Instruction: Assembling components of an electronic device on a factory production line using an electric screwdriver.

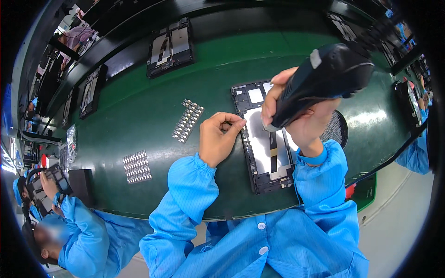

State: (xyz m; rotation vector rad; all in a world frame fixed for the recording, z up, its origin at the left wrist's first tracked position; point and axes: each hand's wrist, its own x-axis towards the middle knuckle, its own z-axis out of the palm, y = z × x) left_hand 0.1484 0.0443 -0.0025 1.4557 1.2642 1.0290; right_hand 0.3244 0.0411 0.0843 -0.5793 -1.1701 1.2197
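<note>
An opened tablet (259, 121) lies in front of me, its metal plates, dark frame and a ribbon strip showing. My right hand (310, 121) is wrapped round a black electric screwdriver (320, 76), held tilted over the tablet, its tip end hidden or too small to see. At the tablet's left edge my left hand (219, 136) is closed in a pinch, thumb against forefinger. What sits between those fingertips, if anything, is too small to make out. A round dark dish of small metal screws (334, 130) stands right of the tablet, partly behind my right wrist.
Two sheets of small parts, one stepped (188, 121) and one rectangular (137, 167), lie on the green table (106, 139) to the left. Another opened tablet (170, 46) lies farther back. A co-worker (88, 231) in blue sits at the lower left holding a device.
</note>
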